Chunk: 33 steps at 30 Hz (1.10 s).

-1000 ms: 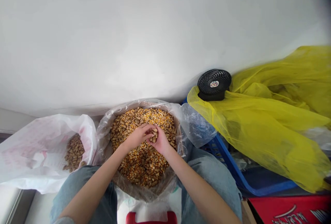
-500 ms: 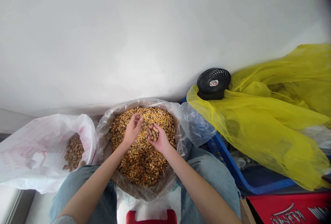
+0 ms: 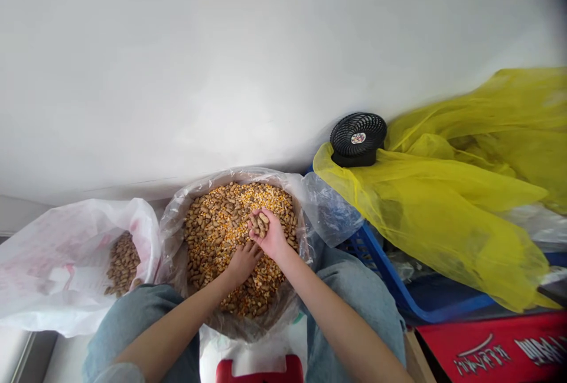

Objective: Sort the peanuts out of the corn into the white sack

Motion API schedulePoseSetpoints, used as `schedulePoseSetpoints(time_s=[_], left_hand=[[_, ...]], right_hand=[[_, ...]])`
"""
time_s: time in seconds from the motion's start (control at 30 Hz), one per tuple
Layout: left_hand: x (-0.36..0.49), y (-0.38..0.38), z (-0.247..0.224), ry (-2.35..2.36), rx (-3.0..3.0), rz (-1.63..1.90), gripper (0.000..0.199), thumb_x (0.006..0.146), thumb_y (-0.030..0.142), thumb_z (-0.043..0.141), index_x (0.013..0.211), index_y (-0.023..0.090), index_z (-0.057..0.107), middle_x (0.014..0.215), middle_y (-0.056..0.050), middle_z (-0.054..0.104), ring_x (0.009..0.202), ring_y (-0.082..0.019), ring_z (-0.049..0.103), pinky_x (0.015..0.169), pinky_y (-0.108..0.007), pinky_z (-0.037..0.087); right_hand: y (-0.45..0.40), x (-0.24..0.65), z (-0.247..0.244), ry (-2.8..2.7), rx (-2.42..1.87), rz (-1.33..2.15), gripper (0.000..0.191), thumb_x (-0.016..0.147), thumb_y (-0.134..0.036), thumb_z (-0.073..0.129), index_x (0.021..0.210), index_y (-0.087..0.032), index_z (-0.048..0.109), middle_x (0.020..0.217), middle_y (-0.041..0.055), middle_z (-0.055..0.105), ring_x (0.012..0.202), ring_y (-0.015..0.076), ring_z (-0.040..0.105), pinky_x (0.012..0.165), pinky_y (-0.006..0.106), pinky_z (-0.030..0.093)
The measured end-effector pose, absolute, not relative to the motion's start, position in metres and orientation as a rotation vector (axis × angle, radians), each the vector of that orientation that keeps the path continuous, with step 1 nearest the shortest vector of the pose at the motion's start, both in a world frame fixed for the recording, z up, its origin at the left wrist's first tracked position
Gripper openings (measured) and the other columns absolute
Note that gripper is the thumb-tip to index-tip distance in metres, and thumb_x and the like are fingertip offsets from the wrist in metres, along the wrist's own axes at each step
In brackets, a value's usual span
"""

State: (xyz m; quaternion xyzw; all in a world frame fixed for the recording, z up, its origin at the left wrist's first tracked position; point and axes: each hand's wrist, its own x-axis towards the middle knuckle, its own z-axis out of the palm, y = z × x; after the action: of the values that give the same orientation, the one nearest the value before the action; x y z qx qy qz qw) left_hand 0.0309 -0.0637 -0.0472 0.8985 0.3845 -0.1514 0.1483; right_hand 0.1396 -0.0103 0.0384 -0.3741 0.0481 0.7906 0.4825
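Note:
A clear plastic bag between my knees holds a mix of corn kernels and unshelled peanuts. My right hand is above the mix, palm up, its fingers curled round several peanuts. Lower and to its left, my left hand reaches palm down onto the mix, with fingers stretched out and somewhat apart. Its fingertips are at the surface just below the right hand, and no item shows in them. To the left, a white bag lies open with more unshelled peanuts inside.
A small black fan stands at the back right on yellow netting. The netting drapes over a blue plastic basket. A red box is at the lower right, and a pale wall rises behind the bags.
My left hand has moved down and slightly right, from the upper middle of the mix to below my right hand. The right hand keeps its peanuts. The view has shifted slightly.

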Motion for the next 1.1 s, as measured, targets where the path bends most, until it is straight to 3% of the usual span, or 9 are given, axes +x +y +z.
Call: schedulePoseSetpoints(time_s=[0.47, 0.63, 0.77, 0.93, 1.1], left_hand=[[0.031, -0.053, -0.048, 1.078, 2.397, -0.479, 0.036, 0.074, 0.008, 0.035, 0.106, 0.014, 0.051, 0.114, -0.013, 0.047, 0.107, -0.022, 0.041, 0.081, -0.033, 0.041], [0.029, -0.051, -0.050, 1.141, 2.270, -0.419, 0.040, 0.073, 0.007, 0.033, 0.107, 0.018, 0.050, 0.114, -0.012, 0.046, 0.101, -0.022, 0.048, 0.074, -0.032, 0.045], [0.025, -0.047, -0.062, 1.185, 2.130, -0.291, 0.045, 0.069, 0.004, 0.037, 0.110, 0.018, 0.048, 0.117, -0.011, 0.045, 0.096, -0.019, 0.051, 0.079, -0.032, 0.043], [0.023, -0.033, -0.065, 1.229, 1.959, 0.062, 0.043, 0.063, 0.003, 0.040, 0.101, 0.017, 0.055, 0.108, -0.008, 0.053, 0.099, -0.018, 0.048, 0.086, -0.032, 0.038], [0.020, -0.008, -0.044, 1.267, 1.631, 0.326, 0.033, 0.062, 0.010, 0.045, 0.091, 0.016, 0.058, 0.084, -0.004, 0.060, 0.077, -0.015, 0.053, 0.074, -0.030, 0.042]], right_hand=[[-0.009, 0.139, 0.040, 0.097, -0.914, 1.917, 0.013, 0.068, -0.028, 0.050, 0.065, -0.017, 0.056, 0.058, -0.0032, 0.057, 0.046, 0.0069, 0.048, 0.042, 0.019, 0.039], [-0.008, 0.140, 0.042, 0.101, -0.932, 1.916, 0.013, 0.069, -0.028, 0.049, 0.064, -0.017, 0.055, 0.057, -0.0025, 0.057, 0.046, 0.0074, 0.048, 0.042, 0.020, 0.039], [-0.007, 0.140, 0.042, 0.103, -0.943, 1.915, 0.013, 0.069, -0.028, 0.049, 0.065, -0.018, 0.055, 0.059, -0.0020, 0.059, 0.048, 0.0079, 0.050, 0.043, 0.019, 0.040], [-0.005, 0.142, 0.042, 0.125, -0.940, 1.908, 0.014, 0.069, -0.029, 0.049, 0.067, -0.017, 0.056, 0.059, -0.0020, 0.059, 0.052, 0.0094, 0.054, 0.043, 0.020, 0.041], [-0.002, 0.147, 0.040, 0.142, -0.920, 1.873, 0.012, 0.070, -0.028, 0.049, 0.069, -0.018, 0.055, 0.059, -0.0025, 0.060, 0.051, 0.0087, 0.054, 0.043, 0.019, 0.040]])
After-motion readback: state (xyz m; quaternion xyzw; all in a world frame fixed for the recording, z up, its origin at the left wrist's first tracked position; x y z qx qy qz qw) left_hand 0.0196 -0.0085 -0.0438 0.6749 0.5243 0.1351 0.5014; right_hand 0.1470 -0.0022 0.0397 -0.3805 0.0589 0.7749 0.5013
